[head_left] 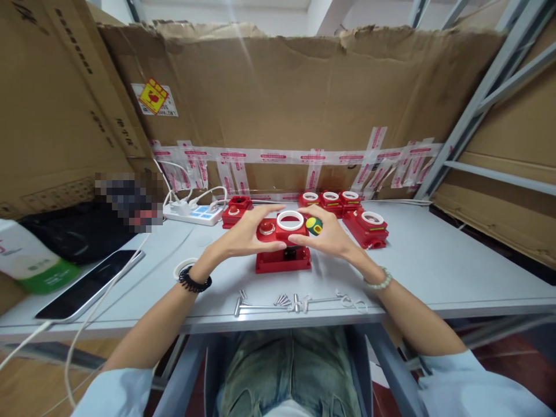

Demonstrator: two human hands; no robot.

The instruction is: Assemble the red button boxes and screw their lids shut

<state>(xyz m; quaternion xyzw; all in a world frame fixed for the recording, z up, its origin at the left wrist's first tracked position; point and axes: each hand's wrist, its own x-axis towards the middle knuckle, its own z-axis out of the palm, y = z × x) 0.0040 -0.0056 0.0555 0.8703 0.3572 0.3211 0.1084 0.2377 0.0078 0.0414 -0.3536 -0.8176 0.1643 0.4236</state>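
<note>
My left hand grips the left side of a red cover, thumb at the front and fingers behind. On the cover are a round red button and a white ring. My right hand is curved round the cover's right side, its thumb against the front below the ring. Under the cover sits a red base on the table, with a dark part showing between the two. A green and yellow handle lies behind the fingers of my right hand.
Along the near edge lie metal rods and several screws. Other red housings stand at the back and right, one at back left. At left are a power strip, a phone, cables and a white ring.
</note>
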